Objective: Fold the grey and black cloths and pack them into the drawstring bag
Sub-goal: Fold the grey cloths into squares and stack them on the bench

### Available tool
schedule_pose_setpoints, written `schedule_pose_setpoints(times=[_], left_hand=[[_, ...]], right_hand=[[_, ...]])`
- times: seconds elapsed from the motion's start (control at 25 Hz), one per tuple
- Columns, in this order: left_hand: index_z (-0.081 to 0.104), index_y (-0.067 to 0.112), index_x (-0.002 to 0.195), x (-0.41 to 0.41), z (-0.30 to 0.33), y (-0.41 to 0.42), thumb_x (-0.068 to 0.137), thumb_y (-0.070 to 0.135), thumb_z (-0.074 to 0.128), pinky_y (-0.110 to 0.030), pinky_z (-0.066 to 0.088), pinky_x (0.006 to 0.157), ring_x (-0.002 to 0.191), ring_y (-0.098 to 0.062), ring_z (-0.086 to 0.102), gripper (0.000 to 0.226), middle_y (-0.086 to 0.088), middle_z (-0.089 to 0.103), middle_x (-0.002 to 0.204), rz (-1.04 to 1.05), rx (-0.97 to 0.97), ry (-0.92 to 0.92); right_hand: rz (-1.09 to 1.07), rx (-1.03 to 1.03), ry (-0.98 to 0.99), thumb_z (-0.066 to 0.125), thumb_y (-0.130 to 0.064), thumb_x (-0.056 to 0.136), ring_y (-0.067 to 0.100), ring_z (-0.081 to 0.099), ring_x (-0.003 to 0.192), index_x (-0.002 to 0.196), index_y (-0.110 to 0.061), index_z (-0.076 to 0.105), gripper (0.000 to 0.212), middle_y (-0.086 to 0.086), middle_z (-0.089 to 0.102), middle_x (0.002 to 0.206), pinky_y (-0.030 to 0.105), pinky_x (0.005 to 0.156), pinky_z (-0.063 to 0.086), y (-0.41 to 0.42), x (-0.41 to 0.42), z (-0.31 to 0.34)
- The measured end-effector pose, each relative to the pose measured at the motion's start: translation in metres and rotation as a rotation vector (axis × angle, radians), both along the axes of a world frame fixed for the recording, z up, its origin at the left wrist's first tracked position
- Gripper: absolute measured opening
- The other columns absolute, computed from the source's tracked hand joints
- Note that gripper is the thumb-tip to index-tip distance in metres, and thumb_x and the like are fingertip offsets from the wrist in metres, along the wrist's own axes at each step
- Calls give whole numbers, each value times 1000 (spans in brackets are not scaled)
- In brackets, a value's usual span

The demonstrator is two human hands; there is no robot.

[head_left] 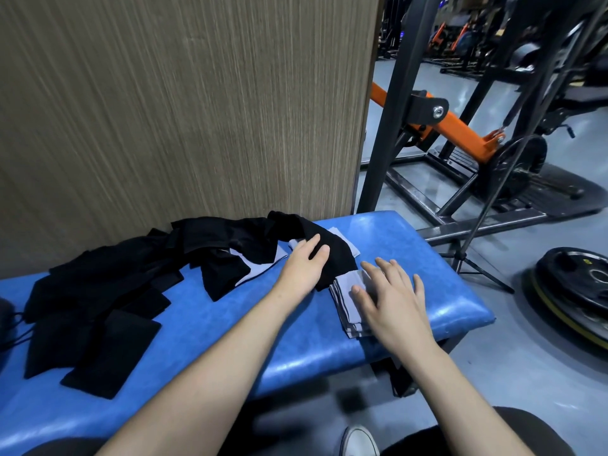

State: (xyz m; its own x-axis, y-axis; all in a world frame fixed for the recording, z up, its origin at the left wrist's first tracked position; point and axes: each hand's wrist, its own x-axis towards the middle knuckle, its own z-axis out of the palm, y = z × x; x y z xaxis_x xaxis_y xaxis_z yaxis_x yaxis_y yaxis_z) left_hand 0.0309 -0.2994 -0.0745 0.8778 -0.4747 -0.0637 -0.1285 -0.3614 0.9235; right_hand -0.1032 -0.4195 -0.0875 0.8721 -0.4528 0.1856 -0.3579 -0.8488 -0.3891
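- Right hand (393,299) spread flat on grey stack (350,302), near right of bench (427,245)
- Left hand (304,268) flat, fingers on black cloth (332,255)
- Black pile (98,297) left

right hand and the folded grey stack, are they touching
Touching. The head view shows the right hand lying flat with its straight fingers on top of the folded grey stack on the blue bench.
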Motion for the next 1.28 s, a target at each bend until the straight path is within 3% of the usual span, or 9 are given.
schedule_pose_setpoints(times=[0.32,0.44,0.52,0.6,0.72,0.84,0.92,1.0,1.28], left_hand=[[53,21,145,8,57,24,105,22,52,-24,30,117,138,0,43,40,8,52,148,-16,-353,-143],[60,17,139,-1,88,47,104,17,52,-26,39,112,131,-5,54,36,4,62,139,-48,-464,-185],[64,20,133,-12,101,67,101,18,55,-30,47,103,122,-14,61,33,0,67,130,-91,-542,-140],[67,26,128,-23,107,91,96,21,60,-31,45,83,100,-24,56,33,-4,65,114,-126,-539,-113],[68,26,124,-36,105,124,89,17,65,-34,43,75,95,-27,47,37,-8,59,109,-210,-492,-30],[70,25,120,-43,95,152,85,17,70,-30,50,86,100,-27,56,36,-2,66,115,-289,-466,71],[72,24,117,-44,87,170,80,24,74,-33,48,93,104,-23,60,38,-3,68,117,-294,-437,92],[73,22,114,-42,79,187,77,23,75,-29,50,95,107,-18,64,37,-3,69,118,-313,-416,134],[72,15,117,-23,49,236,91,-7,64,-21,52,91,114,-17,67,34,-1,73,120,-280,-84,188]], right_hand=[[59,7,-72,38,-51,100,20,23,149,143,-25,47,51,-1,39,154,44,121,3,3,5,-4],[132,146,-291,43,-41,98,17,44,136,131,-20,60,43,-2,56,138,38,119,23,9,7,3],[153,418,-487,51,-23,102,6,57,118,118,-17,68,25,-3,66,121,22,103,40,18,6,10],[174,851,-516,51,-18,103,10,68,100,108,-13,72,22,2,74,107,20,85,48,33,7,20],[221,1508,-357,35,-45,101,32,72,86,109,-7,70,53,22,73,108,32,67,57,61,10,32],[251,1829,-199,19,-63,97,39,66,109,117,-15,74,75,21,66,127,50,89,56,80,13,29],[242,1974,-190,22,-69,95,40,52,131,128,-13,67,79,22,57,139,60,113,35,88,17,23],[227,2023,-217,28,-69,95,41,49,134,136,-6,59,81,25,55,140,60,117,27,91,21,20],[187,1831,-153,52,-36,95,40,62,104,128,-1,61,49,22,67,121,41,80,59,102,32,9]])
